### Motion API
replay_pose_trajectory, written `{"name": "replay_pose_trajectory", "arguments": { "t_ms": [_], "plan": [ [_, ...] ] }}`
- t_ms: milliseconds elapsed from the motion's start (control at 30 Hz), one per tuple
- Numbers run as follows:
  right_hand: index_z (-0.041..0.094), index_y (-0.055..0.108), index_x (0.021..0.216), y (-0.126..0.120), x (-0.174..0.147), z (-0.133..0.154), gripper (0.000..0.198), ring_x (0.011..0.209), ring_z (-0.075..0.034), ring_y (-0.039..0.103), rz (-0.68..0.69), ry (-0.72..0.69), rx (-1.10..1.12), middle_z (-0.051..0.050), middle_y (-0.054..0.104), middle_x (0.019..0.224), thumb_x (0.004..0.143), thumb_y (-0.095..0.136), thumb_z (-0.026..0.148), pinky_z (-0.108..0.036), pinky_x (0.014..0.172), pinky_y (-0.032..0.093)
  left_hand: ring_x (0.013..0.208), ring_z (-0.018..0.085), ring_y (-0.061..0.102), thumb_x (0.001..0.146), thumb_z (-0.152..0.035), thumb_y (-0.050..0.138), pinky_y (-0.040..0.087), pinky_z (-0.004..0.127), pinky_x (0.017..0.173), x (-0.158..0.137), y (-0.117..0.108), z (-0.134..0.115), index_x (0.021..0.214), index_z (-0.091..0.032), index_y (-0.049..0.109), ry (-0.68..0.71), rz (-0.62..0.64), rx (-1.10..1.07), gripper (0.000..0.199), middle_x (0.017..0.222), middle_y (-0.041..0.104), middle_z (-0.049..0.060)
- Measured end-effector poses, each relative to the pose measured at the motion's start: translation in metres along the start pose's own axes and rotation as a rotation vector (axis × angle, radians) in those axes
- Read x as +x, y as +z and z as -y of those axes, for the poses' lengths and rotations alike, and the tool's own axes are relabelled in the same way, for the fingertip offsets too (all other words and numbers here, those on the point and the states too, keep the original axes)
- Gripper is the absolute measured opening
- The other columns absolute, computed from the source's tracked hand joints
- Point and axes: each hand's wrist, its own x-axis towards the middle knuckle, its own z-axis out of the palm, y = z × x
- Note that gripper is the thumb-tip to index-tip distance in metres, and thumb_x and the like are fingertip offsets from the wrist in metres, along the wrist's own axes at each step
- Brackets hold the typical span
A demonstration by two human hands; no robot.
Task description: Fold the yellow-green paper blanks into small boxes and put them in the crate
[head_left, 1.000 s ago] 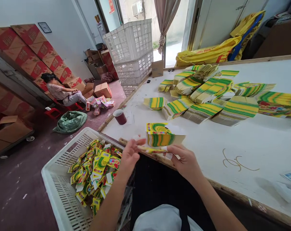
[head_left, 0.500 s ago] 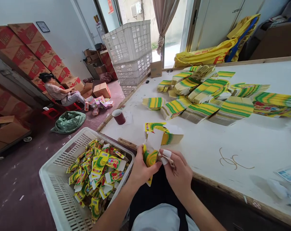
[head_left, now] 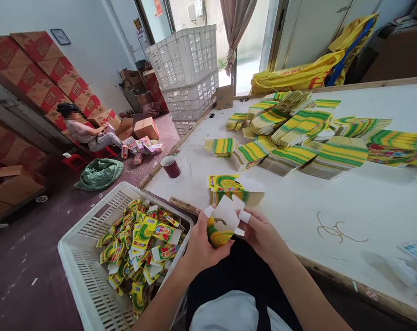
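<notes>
A small yellow-and-green cardboard box, its white flaps standing up at the top, is held in front of my body. My left hand wraps round its left side, thumb and fingers pressing on the printed card. On the right, my right hand pinches a white flap at the box's edge; white tape covers a fingertip on each hand. Just beyond, at the table edge, lies a short stack of flat printed cartons. Left of my hands stands a white plastic basket full of small folded boxes.
Fanned stacks of flat cartons cover the back of the white table. A dark red mug stands at its left edge, and rubber bands lie to the right. A person sits by cardboard boxes at far left.
The box has turned so its white inside and flaps face up more. My right hand has moved slightly right and its fingers have shifted to the flap's edge.
</notes>
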Motion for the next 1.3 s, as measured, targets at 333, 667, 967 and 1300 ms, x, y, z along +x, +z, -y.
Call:
{"name": "replay_pose_trajectory", "arguments": {
  "t_ms": [333, 667, 967, 1300],
  "plan": [
    [0.024, 0.063, 0.077, 0.003, -0.014, -0.028, 0.041, 0.051, -0.011, 0.048, 0.064, 0.048, 0.247, 0.004, 0.052, 0.057, 0.063, 0.075, 0.061, -0.025, 0.052, 0.048, 0.109, 0.026, 0.06, 0.073, -0.031, 0.072, 0.047, 0.035, 0.09, 0.002, 0.0, -0.003, 0.133, -0.022, 0.034, -0.057, -0.026, 0.043, 0.072, 0.121, 0.059, 0.013],
    [0.017, 0.071, 0.088, -0.003, -0.004, -0.005, 0.043, 0.07, -0.017, 0.059, 0.07, 0.116, -0.118, -0.004, 0.072, 0.081, 0.061, 0.08, 0.049, -0.028, 0.059, 0.044, 0.065, 0.024, 0.063, 0.069, -0.032, 0.063, 0.043, 0.032, 0.056, 0.005, 0.004, 0.0, 0.103, -0.023, 0.031, -0.045, 0.162, 0.331, 0.048, 0.078, 0.062, 0.002],
    [0.022, 0.058, 0.128, 0.0, -0.011, -0.028, 0.045, 0.124, -0.03, 0.054, 0.126, -0.23, -0.573, -0.011, 0.064, 0.127, 0.087, 0.054, 0.04, -0.052, 0.106, 0.042, 0.076, 0.027, 0.063, 0.068, -0.024, 0.056, 0.049, 0.038, 0.064, 0.013, 0.004, 0.002, 0.101, -0.023, 0.032, -0.17, 0.357, 0.282, 0.041, 0.086, 0.057, 0.005],
    [0.021, 0.045, 0.141, -0.02, -0.004, -0.041, 0.058, 0.122, -0.027, 0.058, -0.086, -0.58, -0.984, -0.015, 0.06, 0.133, 0.085, 0.038, 0.007, -0.046, 0.097, 0.052, 0.11, 0.03, 0.053, 0.067, -0.02, 0.065, 0.045, 0.049, 0.095, 0.002, 0.002, 0.011, 0.117, -0.02, 0.037, -0.131, 0.159, 0.302, 0.057, 0.114, 0.051, 0.012]
  ]
}}
